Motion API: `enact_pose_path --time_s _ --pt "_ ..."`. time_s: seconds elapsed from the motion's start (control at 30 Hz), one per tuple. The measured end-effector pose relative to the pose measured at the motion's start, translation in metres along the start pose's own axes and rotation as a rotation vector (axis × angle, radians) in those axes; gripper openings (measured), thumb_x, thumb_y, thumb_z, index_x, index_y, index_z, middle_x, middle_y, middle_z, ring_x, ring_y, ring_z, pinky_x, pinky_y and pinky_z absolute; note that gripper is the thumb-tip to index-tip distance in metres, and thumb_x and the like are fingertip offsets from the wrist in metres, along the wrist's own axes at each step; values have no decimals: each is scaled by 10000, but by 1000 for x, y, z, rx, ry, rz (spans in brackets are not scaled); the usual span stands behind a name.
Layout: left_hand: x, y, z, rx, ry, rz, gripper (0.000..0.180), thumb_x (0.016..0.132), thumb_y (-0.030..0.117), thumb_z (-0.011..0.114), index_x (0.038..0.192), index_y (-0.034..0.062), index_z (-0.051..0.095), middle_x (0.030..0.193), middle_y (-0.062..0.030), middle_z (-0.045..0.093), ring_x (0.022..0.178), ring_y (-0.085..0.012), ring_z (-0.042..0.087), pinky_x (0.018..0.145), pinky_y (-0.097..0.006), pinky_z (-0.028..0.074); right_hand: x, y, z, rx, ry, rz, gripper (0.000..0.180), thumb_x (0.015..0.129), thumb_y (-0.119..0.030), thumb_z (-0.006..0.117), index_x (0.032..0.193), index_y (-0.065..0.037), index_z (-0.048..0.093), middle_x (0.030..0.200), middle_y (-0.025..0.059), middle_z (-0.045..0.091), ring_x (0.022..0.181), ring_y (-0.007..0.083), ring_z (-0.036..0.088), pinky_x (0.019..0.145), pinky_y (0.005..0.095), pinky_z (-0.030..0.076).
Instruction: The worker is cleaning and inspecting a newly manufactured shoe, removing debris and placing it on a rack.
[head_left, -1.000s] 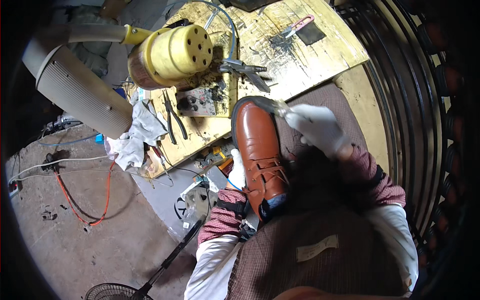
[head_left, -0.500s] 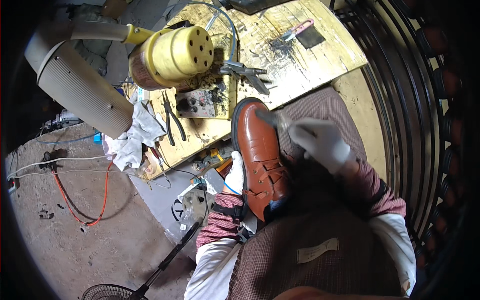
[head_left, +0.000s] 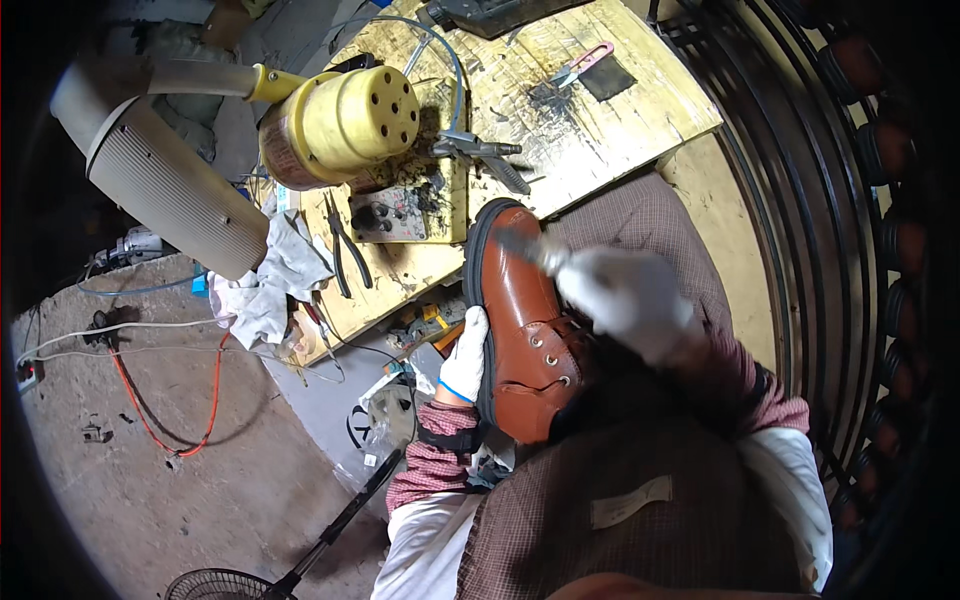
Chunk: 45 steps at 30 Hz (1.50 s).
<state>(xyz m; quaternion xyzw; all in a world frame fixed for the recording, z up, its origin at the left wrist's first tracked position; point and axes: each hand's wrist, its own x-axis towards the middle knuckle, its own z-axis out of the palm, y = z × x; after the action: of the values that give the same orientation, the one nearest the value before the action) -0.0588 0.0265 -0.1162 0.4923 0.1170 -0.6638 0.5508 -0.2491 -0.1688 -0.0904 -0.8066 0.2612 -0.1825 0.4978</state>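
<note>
A reddish-brown leather lace-up boot (head_left: 522, 290) rests toe-away at my lap, rolled so its eyelet side and black sole edge show. My white-gloved left hand (head_left: 466, 358) is closed on the boot's sole side, with most fingers hidden beneath it. In my gloved right hand (head_left: 635, 305) is a brush (head_left: 535, 250), its dark tip on or just over the toe's upper surface. Motion smears the brush and that hand, so contact is hard to confirm.
Before me stands a stained wooden bench (head_left: 640, 120) bearing pliers (head_left: 345, 245), pink-handled snips (head_left: 585, 65), an air gun (head_left: 485, 155) and white rags (head_left: 285, 260). A yellow-nozzled blower (head_left: 340, 125) juts over it. Racked boots (head_left: 885, 150) line the right; a fan (head_left: 225, 585) stands lower left.
The boot has rolled to the right, bringing its side eyelets and more of the sole edge into view. My right hand and the brush have shifted slightly left and down.
</note>
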Motion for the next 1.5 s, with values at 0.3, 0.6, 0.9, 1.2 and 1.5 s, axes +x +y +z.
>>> enact_pose_path --time_s 0.3,0.6,0.9,1.2,1.5 --pt "1 0 1 -37 -44 -34 686 1059 527 506 1515 19 431 1410 -191 589 1231 -316 624 1077 -453 515 1 -6 -3 73 -15 250 218 922 -111 656 1124 -53 714 797 113 694 688 244 708 652 348 551" --pt "-34 -7 -20 107 92 264 964 949 782 427 1577 56 334 1511 -163 510 1347 -339 538 1159 -486 432 -8 13 -24 185 7 424 225 1030 -198 599 1131 -18 689 734 -1 600 524 63 550 488 229 434" --pt "-43 50 -34 -120 71 639 846 1020 708 369 1552 51 391 1495 -145 529 1332 -310 556 1142 -470 455 -21 8 -37 570 237 674 295 1037 -314 608 1097 -44 710 593 -43 507 440 42 460 410 203 373" --pt "-42 25 -32 -59 82 644 790 1068 633 326 1544 5 386 1500 -163 523 1360 -304 535 1152 -441 454 -20 -5 -34 668 181 704 319 1041 -324 598 1146 -37 687 637 -24 532 479 43 501 418 195 390" --pt "1 -23 -51 882 130 590 535 1079 293 402 1528 3 427 1520 -167 498 1362 -284 514 1159 -380 416 -3 -23 -25 348 -37 580 301 1001 -212 629 1226 -18 681 777 18 643 547 62 572 496 225 461"
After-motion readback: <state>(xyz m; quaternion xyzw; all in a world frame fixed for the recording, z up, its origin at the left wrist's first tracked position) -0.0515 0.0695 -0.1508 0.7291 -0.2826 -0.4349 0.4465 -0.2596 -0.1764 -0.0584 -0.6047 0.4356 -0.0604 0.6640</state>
